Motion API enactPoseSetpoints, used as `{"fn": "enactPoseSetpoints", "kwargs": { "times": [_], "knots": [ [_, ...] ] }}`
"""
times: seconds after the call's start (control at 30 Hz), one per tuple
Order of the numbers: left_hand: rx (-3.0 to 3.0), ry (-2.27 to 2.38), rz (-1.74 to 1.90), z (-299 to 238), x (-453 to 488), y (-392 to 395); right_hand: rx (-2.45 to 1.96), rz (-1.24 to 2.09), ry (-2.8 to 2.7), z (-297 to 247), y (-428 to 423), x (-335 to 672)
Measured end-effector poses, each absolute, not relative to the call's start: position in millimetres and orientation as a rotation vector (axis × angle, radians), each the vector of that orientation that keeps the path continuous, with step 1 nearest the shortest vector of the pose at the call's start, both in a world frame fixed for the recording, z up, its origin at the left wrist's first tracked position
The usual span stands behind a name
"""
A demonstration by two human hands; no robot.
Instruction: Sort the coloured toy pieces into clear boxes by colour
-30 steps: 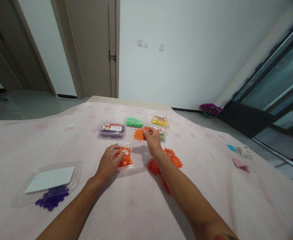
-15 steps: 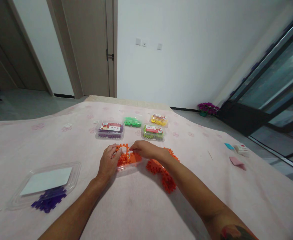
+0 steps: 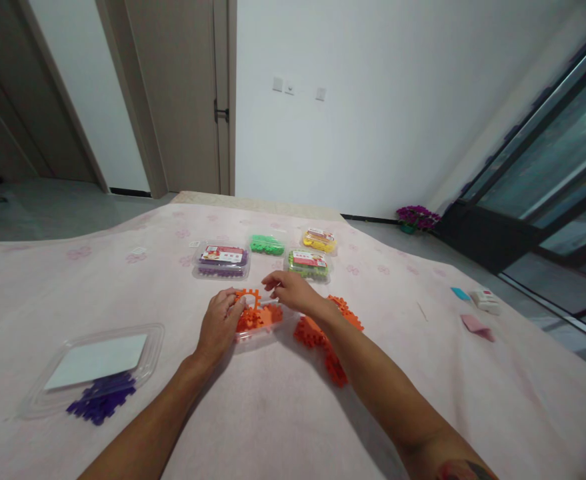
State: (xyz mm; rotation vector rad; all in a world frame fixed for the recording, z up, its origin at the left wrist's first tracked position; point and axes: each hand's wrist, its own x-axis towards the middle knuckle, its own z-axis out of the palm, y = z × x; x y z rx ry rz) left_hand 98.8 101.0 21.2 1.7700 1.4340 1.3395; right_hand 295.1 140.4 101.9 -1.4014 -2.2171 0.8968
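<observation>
In the head view, a clear plastic box (image 3: 257,336) holds several orange toothed plastic pieces (image 3: 271,316). My left hand (image 3: 217,320) is closed at the box's left end, its thumb against an orange toothed piece with a round hole (image 3: 253,295) that stands up at the box's back edge. Whether its fingers also grip the box wall is hidden. Over the box's back right corner hovers my right hand (image 3: 293,291), fingers apart and nothing visible in them. More orange toothed pieces (image 3: 310,332) lie on the cloth right of the box, partly behind my right forearm.
Beyond my hands stand closed boxes of purple pieces (image 3: 221,260), green pieces (image 3: 267,245), yellow pieces (image 3: 319,241) and lime pieces (image 3: 307,265). At left lies a clear lid (image 3: 155,343) with dark purple pieces (image 3: 101,400). A pink cloth (image 3: 477,327) and white box (image 3: 485,301) lie right.
My right hand has lifted up and away from the orange pieces, and its fingers have spread. My left hand has stayed at the box with the holed orange piece.
</observation>
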Motion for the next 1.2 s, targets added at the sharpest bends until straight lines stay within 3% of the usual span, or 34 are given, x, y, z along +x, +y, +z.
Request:
{"fn": "enactPoseSetpoints", "kwargs": {
  "times": [0.1,0.17,0.47,0.57,0.83,1.2],
  "knots": [
    [1.829,1.428,1.304,21,98,102,-1.211,1.346,-1.901,98,137,291],
    [1.874,1.403,1.277,21,97,102,-1.170,1.404,-1.886,94,134,288],
    [1.751,1.339,1.489,18,97,98,-1.447,0.737,-2.370,103,147,320],
    [1.769,1.313,1.541,14,94,99,-1.540,0.505,-2.302,112,149,342],
    [1.352,1.204,1.357,7,93,101,-2.029,0.826,-2.403,109,120,392],
    [1.239,1.271,1.470,4,88,101,-1.786,1.045,-2.500,85,116,390]
  ]
}}
